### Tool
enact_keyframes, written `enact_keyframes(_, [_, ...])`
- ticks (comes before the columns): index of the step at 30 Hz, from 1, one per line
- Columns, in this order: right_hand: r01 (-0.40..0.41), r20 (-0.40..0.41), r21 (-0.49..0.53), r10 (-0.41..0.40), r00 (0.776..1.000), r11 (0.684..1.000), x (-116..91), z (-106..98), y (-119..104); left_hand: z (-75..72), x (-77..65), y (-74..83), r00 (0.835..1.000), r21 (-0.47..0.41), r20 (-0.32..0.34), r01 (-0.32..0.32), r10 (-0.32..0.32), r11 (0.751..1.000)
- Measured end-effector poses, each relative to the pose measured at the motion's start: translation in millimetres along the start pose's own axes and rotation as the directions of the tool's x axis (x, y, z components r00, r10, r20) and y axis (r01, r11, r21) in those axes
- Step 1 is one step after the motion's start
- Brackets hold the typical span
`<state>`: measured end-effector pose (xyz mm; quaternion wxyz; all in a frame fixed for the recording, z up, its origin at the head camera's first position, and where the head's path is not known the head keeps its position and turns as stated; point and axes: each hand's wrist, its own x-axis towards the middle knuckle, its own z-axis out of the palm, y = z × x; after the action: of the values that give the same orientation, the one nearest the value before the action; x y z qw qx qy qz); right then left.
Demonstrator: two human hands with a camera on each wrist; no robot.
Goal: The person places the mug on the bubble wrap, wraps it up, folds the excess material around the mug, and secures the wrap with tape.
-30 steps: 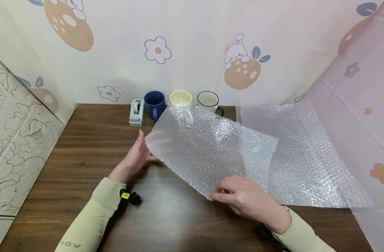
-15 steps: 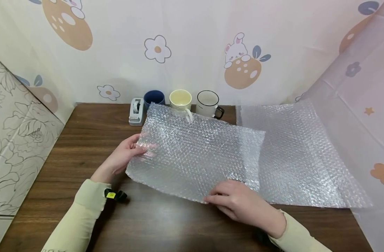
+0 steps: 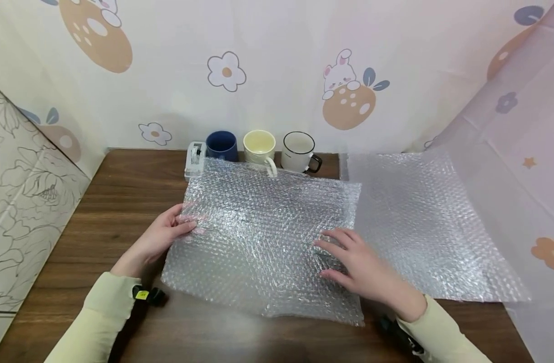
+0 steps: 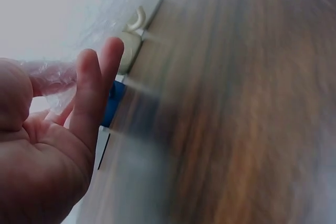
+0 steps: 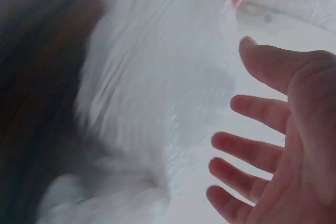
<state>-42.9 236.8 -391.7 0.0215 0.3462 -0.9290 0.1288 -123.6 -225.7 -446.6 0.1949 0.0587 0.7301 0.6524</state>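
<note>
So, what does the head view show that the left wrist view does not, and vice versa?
Only head view: the tape dispenser and the right hand.
Only left wrist view: the base of the blue mug.
Both: the left hand, the bubble wrap sheet it holds, the blue mug, the pale yellow mug and the wooden table.

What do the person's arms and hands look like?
The left sleeve and right sleeve are pale yellow-green, the left with a black device bearing a yellow label, the right with another black device. Left hand and right hand are gloveless.
</note>
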Motion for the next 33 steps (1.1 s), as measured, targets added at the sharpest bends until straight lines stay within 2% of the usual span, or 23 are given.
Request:
enact_keyframes(4, [-0.011, 0.018, -0.065, 0.012, 1.000, 0.998, -1.0, 3.4, 10.6, -0.4, -5.3, -1.7, 0.999, 0.036, -0.036, 0.006, -0.005, 0.999])
enact_keyframes(9, [-0.017, 0.045, -0.080, 0.021, 0.999, 0.997, -0.9, 8.4, 17.9, 3.5, -8.2, -5.9, 0.997, 0.088, -0.078, -0.011, 0.018, 0.996])
enact_keyframes(11, [-0.032, 0.076, -0.082, 0.038, 0.996, 0.996, -1.1, 10.3, 20.0, 6.0, -8.2, -7.0, 0.996, 0.136, -0.081, -0.018, 0.029, 0.991])
enact_keyframes(14, [-0.058, 0.127, -0.092, 0.069, 0.989, 0.994, -1.6, 13.6, 22.7, 10.2, -8.1, -6.7, 0.996, 0.242, -0.076, -0.024, 0.044, 0.970])
enact_keyframes(16, [-0.069, 0.154, -0.094, 0.083, 0.985, 0.993, -1.6, 15.3, 24.0, 12.7, -8.7, -5.3, 0.995, 0.335, -0.076, -0.029, 0.058, 0.942])
enact_keyframes(19, [-0.073, 0.177, -0.078, 0.086, 0.980, 0.994, 0.1, 17.2, 26.0, 16.3, -10.9, -0.5, 0.991, 0.486, -0.088, -0.044, 0.099, 0.873])
enact_keyframes(23, [-0.083, 0.174, -0.016, 0.084, 0.981, 0.996, 6.1, 14.7, 31.0, 19.3, -15.4, 13.6, 0.985, 0.670, -0.106, -0.029, 0.134, 0.742])
enact_keyframes(27, [-0.097, 0.162, 0.005, 0.095, 0.982, 0.995, 15.1, 4.7, 41.6, 18.3, -14.1, 31.8, 0.980, 0.772, -0.100, -0.032, 0.171, 0.634])
enact_keyframes(29, [-0.091, 0.161, -0.008, 0.091, 0.983, 0.996, 21.3, 0.3, 47.2, 16.8, -9.7, 38.3, 0.977, 0.807, -0.059, -0.074, 0.206, 0.585])
enact_keyframes(31, [-0.082, 0.167, -0.026, 0.086, 0.982, 0.996, 27.4, -3.1, 52.1, 15.8, -4.0, 41.9, 0.969, 0.833, 0.026, -0.157, 0.246, 0.530])
enact_keyframes(33, [-0.079, 0.179, -0.030, 0.083, 0.980, 0.996, 34.1, -6.0, 54.8, 16.6, 1.8, 44.4, 0.959, 0.845, 0.131, -0.241, 0.251, 0.477])
